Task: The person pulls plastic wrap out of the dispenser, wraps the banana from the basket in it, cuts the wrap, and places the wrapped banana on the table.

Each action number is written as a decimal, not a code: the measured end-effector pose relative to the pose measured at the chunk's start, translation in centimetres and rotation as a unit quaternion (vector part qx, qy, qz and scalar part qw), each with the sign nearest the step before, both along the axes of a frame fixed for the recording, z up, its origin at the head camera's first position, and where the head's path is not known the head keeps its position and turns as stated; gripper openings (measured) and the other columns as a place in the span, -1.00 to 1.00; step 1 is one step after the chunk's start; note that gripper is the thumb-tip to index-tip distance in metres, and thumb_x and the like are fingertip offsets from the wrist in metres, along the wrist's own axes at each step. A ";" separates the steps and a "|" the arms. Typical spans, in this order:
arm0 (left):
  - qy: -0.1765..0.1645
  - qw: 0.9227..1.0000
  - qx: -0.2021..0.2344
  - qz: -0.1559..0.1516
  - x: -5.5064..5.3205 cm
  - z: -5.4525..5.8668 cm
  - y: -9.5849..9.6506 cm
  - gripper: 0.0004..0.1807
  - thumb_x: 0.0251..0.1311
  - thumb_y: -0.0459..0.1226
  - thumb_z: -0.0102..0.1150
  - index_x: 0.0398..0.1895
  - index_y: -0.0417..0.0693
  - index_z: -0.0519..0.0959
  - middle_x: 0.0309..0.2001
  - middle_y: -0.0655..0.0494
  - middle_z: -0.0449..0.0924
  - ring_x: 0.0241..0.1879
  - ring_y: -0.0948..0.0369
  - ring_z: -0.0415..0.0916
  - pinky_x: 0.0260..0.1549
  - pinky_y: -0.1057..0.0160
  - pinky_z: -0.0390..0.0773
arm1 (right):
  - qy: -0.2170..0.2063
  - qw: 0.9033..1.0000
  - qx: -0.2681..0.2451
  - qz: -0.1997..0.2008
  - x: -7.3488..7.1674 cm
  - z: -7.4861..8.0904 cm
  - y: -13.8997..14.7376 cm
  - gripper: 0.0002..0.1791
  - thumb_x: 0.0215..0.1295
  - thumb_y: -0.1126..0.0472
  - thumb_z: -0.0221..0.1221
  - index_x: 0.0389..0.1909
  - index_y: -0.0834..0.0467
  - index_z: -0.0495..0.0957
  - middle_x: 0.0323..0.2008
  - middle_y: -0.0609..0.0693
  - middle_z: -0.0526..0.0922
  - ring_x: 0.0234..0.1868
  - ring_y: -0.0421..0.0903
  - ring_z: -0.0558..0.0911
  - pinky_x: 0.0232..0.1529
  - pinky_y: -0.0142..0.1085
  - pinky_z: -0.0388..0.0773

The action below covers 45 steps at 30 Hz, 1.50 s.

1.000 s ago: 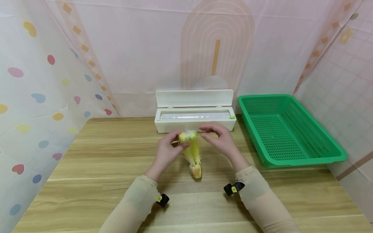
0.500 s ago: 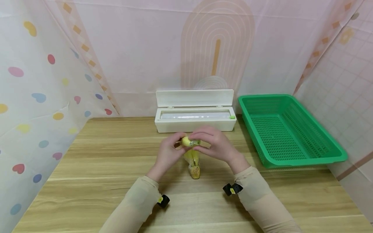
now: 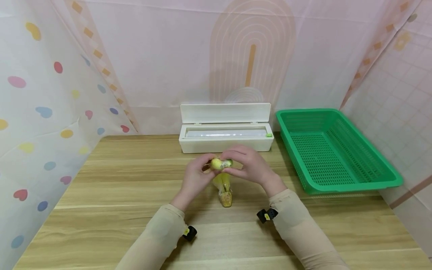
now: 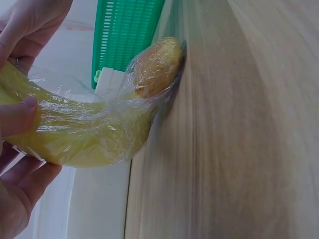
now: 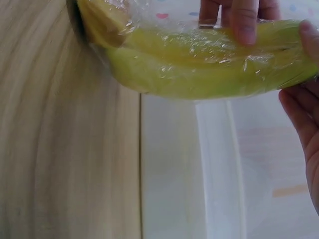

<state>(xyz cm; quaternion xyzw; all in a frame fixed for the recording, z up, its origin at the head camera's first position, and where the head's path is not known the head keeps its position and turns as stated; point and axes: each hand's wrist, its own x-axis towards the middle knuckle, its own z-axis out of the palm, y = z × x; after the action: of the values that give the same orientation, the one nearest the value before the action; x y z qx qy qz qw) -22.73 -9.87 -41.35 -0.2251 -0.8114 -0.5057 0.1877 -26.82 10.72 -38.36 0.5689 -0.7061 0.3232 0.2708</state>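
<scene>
A small bunch of bananas [image 3: 222, 182], wrapped in clear plastic film, stands tilted up between both hands over the middle of the table. In the left wrist view, the wrinkled film [image 4: 117, 104] covers the bananas and their brownish joined end, which rests at the wooden surface. My left hand [image 3: 196, 173] grips the raised tips from the left, thumb on the near side and fingers beyond. From the right, my right hand [image 3: 250, 167] holds the tips between thumb and fingers. The right wrist view shows the film lying closely along the yellow sides [image 5: 199, 69].
Behind the hands, a white film dispenser box [image 3: 226, 145] stands with its lid [image 3: 225, 113] raised. A pale roll [image 3: 226, 133] and a small green slider [image 3: 269, 135] show inside. To the right sits a green plastic basket [image 3: 293, 161]. Patterned cloth [image 3: 155, 67] surrounds the wooden table [image 3: 121, 195].
My right hand, apart from the bananas a second ago, has moved left and taken hold of their tips. The left hand keeps its grip, and the bunch has shifted slightly.
</scene>
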 end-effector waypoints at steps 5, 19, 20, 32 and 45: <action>-0.005 1.000 -0.003 -0.006 0.1 0.0 0.0 -0.67 0.01 -0.52 0.42 -0.11 -0.15 0.66 -0.06 -0.02 0.68 0.00 0.01 0.61 -0.03 0.08 0.63 | -0.038 0.999 -0.025 0.020 -0.3 -0.7 0.0 -0.60 0.01 0.26 0.47 -0.10 0.27 0.63 -0.13 0.14 0.70 -0.06 0.00 0.66 0.09 -0.25 0.56; -0.004 1.000 0.016 -0.003 0.3 -0.2 -0.1 -0.67 0.03 -0.53 0.40 -0.10 -0.16 0.66 -0.05 -0.03 0.68 -0.01 0.01 0.60 -0.03 0.09 0.63 | -0.149 0.988 0.031 -0.019 0.1 -1.1 -0.1 -0.50 0.11 0.20 0.43 0.08 0.23 0.55 0.03 0.08 0.65 0.10 -0.01 0.58 0.20 -0.14 0.47; -0.004 1.000 0.022 -0.003 0.3 -0.2 -0.2 -0.67 0.03 -0.53 0.40 -0.10 -0.16 0.66 -0.05 -0.02 0.68 -0.01 0.02 0.60 -0.03 0.09 0.63 | -0.168 0.985 0.038 -0.027 0.2 -1.1 0.0 -0.45 0.11 0.20 0.44 0.12 0.23 0.53 0.06 0.09 0.63 0.13 0.00 0.56 0.22 -0.13 0.46; 0.016 0.989 0.145 0.028 0.4 0.3 -0.3 -0.58 -0.09 -0.64 0.40 -0.11 -0.24 0.63 -0.05 -0.11 0.66 -0.02 0.12 0.57 0.03 0.04 0.59 | -0.314 0.945 -0.041 -0.078 0.5 -2.3 1.8 -0.25 0.18 0.36 0.35 0.39 0.27 0.27 0.20 0.22 0.51 0.20 0.12 0.50 0.26 -0.05 0.42; -0.013 0.951 0.301 0.071 -0.2 0.9 -1.3 -0.52 -0.06 -0.68 0.34 -0.01 -0.42 0.46 -0.18 0.30 0.63 -0.18 0.30 0.58 -0.14 0.34 0.63 | -0.436 0.890 -0.090 -0.098 1.0 -2.9 2.1 -0.42 0.34 0.40 0.21 0.33 0.41 0.27 0.11 0.37 0.53 0.11 0.24 0.57 0.17 0.02 0.50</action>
<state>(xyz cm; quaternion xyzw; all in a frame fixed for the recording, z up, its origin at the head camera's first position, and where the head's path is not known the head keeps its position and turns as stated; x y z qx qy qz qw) -22.89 -11.19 -40.41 -0.0929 -0.6376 -0.7148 0.2718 -25.82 12.84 -41.26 0.2719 -0.7730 0.5730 0.0159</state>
